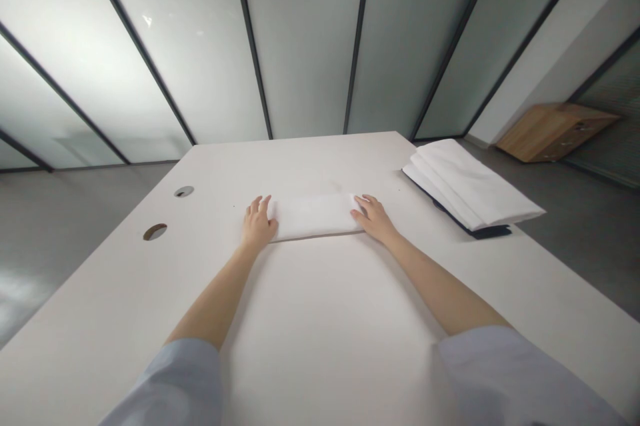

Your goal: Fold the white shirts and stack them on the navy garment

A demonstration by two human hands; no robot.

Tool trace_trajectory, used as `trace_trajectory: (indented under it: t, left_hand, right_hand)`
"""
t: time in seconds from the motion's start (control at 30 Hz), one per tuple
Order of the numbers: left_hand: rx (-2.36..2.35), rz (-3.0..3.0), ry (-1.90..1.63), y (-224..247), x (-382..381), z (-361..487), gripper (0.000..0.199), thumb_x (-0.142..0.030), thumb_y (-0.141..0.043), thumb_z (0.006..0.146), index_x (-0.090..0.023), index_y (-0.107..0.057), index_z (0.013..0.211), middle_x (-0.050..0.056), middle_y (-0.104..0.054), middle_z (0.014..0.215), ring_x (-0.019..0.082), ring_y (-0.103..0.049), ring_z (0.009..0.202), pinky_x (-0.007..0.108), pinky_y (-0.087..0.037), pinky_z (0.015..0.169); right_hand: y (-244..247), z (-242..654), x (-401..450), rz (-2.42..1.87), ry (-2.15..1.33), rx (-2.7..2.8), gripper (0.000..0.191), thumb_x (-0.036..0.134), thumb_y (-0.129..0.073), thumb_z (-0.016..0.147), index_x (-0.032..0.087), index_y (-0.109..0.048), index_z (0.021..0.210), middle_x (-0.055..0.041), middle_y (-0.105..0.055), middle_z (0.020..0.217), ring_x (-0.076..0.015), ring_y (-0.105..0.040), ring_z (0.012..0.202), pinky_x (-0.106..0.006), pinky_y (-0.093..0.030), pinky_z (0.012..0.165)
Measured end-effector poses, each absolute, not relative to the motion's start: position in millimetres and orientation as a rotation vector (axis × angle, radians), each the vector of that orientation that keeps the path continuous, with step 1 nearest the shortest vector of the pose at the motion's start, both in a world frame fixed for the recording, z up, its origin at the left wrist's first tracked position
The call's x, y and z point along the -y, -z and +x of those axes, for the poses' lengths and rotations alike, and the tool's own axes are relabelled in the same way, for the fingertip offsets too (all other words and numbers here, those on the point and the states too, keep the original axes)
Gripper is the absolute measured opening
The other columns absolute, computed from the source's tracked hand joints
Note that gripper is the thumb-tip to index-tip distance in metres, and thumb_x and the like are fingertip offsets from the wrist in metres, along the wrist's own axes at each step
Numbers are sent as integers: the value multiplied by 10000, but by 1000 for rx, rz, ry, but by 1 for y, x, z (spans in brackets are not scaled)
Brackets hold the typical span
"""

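Observation:
A flat white rectangle, apparently a folded cloth (315, 216), lies on the white table (320, 319) with its long side running left to right. My left hand (257, 225) is at its left end, fingers apart and pointing away from me, the thumb by the edge. At the opposite end my right hand (375, 218) rests with spread fingers, its thumb and fingertips touching the cloth's edge. Neither hand is closed around it. A thin shadow line runs along the near edge of the cloth.
To the right, a larger folded white cloth (470, 179) lies on a dark flat item (493, 233) and juts past the table's right edge. Two round holes, one part-covered (184, 192) and one open (155, 232), are at left. A wooden cabinet (555, 133) stands beyond, near frosted glass panels (305, 33).

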State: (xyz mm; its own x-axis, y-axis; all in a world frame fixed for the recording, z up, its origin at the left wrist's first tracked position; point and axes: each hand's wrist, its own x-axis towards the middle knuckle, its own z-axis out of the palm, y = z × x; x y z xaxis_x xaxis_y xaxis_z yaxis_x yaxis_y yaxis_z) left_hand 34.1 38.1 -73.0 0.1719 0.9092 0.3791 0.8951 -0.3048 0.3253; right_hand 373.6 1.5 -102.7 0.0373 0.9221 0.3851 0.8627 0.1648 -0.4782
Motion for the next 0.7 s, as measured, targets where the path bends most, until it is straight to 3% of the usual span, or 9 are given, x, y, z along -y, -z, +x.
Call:
trace_trajectory:
  t: [0.17, 0.27, 0.4, 0.53, 0.7]
  left_hand:
    - [-1716, 2640, -724, 61, -33, 39, 592, -127, -460, 780, -214, -490, 1365, 98, -409, 1496, 278, -343, 1380, 464, -311, 1106]
    - [-1746, 2658, -678, 47, -27, 58, 520, -260, -429, 867, -205, -478, 1382, 98, -426, 1486, 264, -354, 1376, 443, -314, 1108]
    - [-1829, 2605, -421, 41, -24, 95, 601, -454, -371, 924, -178, -386, 1457, 144, -334, 1539, 317, -295, 1409, 505, -287, 1112]
    - [-1930, 2451, -232, 54, -25, 119, 607, -486, -291, 943, -190, -378, 1466, 165, -347, 1528, 361, -279, 1411, 609, -241, 1092]
    - [-1951, 2445, -236, 69, -25, 121, 614, -490, -282, 939, -181, -394, 1457, 177, -360, 1519, 371, -259, 1418, 635, -208, 1091]
  right_hand:
    - [93, 372, -1, -1624, 108, 1932, 500, 387, -484, 896, 163, -490, 1343, -173, -370, 1498, -324, -348, 1362, -505, -333, 1072]
    - [75, 358, -3, -1625, 214, 2045, 484, 374, -436, 927, 152, -482, 1355, -160, -411, 1480, -303, -362, 1355, -476, -326, 1076]
    - [55, 321, -17, -1674, 212, 2252, 471, 370, -370, 965, 155, -500, 1363, -137, -432, 1477, -289, -351, 1365, -435, -293, 1093]
    - [60, 287, -30, -1784, 108, 2366, 463, 383, -340, 983, 179, -510, 1362, -121, -488, 1436, -285, -391, 1333, -438, -270, 1089]
    - [75, 277, -33, -1873, 12, 2357, 480, 393, -341, 983, 188, -460, 1400, -118, -504, 1421, -264, -403, 1317, -436, -234, 1094]
